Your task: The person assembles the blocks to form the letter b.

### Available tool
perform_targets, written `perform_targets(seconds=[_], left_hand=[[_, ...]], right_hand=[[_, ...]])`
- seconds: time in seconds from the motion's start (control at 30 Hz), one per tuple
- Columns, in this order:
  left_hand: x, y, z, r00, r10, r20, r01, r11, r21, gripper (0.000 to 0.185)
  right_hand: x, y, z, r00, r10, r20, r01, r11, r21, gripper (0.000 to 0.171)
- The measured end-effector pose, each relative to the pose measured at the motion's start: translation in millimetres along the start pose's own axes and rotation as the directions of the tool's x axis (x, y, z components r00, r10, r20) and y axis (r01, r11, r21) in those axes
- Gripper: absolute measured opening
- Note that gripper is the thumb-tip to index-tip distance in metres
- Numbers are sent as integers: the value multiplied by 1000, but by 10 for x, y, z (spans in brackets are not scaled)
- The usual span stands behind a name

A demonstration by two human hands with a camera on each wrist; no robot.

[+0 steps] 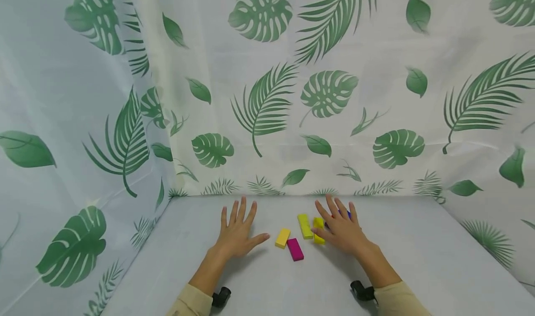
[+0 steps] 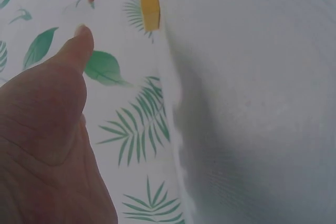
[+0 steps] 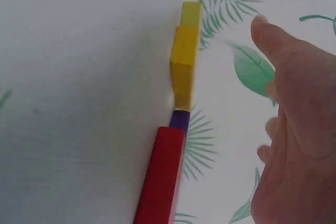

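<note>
My left hand point(image 1: 236, 235) is spread with its fingers straight, left of the blocks and holding nothing. Nearest to its thumb lies an orange-yellow block point(image 1: 282, 238), with a magenta block point(image 1: 295, 249) close beside it. A lime block point(image 1: 305, 226) and a bright yellow block point(image 1: 319, 236) lie farther right. My right hand point(image 1: 344, 232), also spread and holding nothing, overlaps the yellow block in the head view and hides most of a blue block point(image 1: 349, 214). In the right wrist view a red block point(image 3: 161, 177) and a purple block point(image 3: 180, 120) show beside this hand.
The blocks lie on a white-covered table point(image 1: 167, 269). A white curtain point(image 1: 276, 167) printed with green leaves stands along the back and sides. Small black devices point(image 1: 221, 297) sit at both wrists, by the beige sleeves point(image 1: 192, 302).
</note>
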State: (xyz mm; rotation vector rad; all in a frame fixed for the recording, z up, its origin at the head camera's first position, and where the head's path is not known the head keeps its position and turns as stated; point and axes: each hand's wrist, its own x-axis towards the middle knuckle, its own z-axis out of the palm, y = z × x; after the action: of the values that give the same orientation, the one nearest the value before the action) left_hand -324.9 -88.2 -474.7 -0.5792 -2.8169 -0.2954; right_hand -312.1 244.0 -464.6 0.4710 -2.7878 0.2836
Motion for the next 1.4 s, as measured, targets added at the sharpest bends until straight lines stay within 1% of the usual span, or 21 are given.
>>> perform_targets(seconds=[0.07, 0.2, 0.33, 0.43, 0.57, 0.7, 0.87, 0.97, 1.03, 1.1, 1.13, 1.23, 1.3, 1.33, 1.4], left_hand=[[10, 6, -11, 1000, 7, -2, -7, 1000, -10, 98], [46, 33, -37, 999, 49, -4, -50, 998, -37, 93], [62, 67, -55, 993, 111, 37, -109, 993, -50, 88], [65, 101, -64, 986, 146, 74, -144, 989, -37, 86], [62, 154, -77, 979, 171, 111, -169, 985, -28, 85], [52, 201, -76, 974, 188, 124, -184, 982, -48, 83], [35, 240, -49, 968, 216, 129, -205, 974, -97, 81], [20, 252, -29, 967, 207, 148, -193, 975, -107, 81], [9, 265, -12, 965, 204, 164, -184, 974, -132, 80], [-2, 283, 19, 957, 222, 187, -191, 967, -170, 78], [-11, 295, 35, 950, 236, 205, -197, 962, -191, 77], [-45, 335, 83, 920, 290, 263, -222, 940, -260, 71], [-72, 358, 98, 903, 310, 299, -229, 934, -276, 66], [-78, 368, 97, 897, 313, 313, -230, 933, -277, 64], [-87, 386, 85, 892, 309, 330, -225, 937, -268, 60]], right_hand=[[25, -15, -23, 1000, -18, 3, 18, 1000, 15, 83], [118, -80, -102, 999, -41, 32, 39, 998, 57, 81], [249, -201, -173, 997, -70, 44, 65, 991, 113, 79], [347, -297, -195, 995, -96, 41, 89, 985, 145, 78], [435, -404, -211, 993, -114, 35, 106, 977, 184, 76], [433, -446, -191, 990, -131, 49, 117, 968, 221, 74], [349, -400, -125, 988, -140, 61, 120, 959, 257, 70], [293, -361, -91, 989, -137, 55, 117, 954, 274, 69], [264, -342, -71, 989, -138, 49, 119, 952, 281, 68], [241, -328, -48, 988, -140, 57, 119, 951, 285, 67], [233, -322, -30, 988, -144, 63, 121, 951, 284, 66], [207, -316, 11, 981, -165, 102, 127, 944, 303, 63], [192, -322, 33, 972, -186, 143, 131, 935, 329, 60], [188, -322, 39, 967, -195, 164, 129, 929, 347, 58], [181, -324, 49, 955, -211, 210, 119, 917, 381, 54]])
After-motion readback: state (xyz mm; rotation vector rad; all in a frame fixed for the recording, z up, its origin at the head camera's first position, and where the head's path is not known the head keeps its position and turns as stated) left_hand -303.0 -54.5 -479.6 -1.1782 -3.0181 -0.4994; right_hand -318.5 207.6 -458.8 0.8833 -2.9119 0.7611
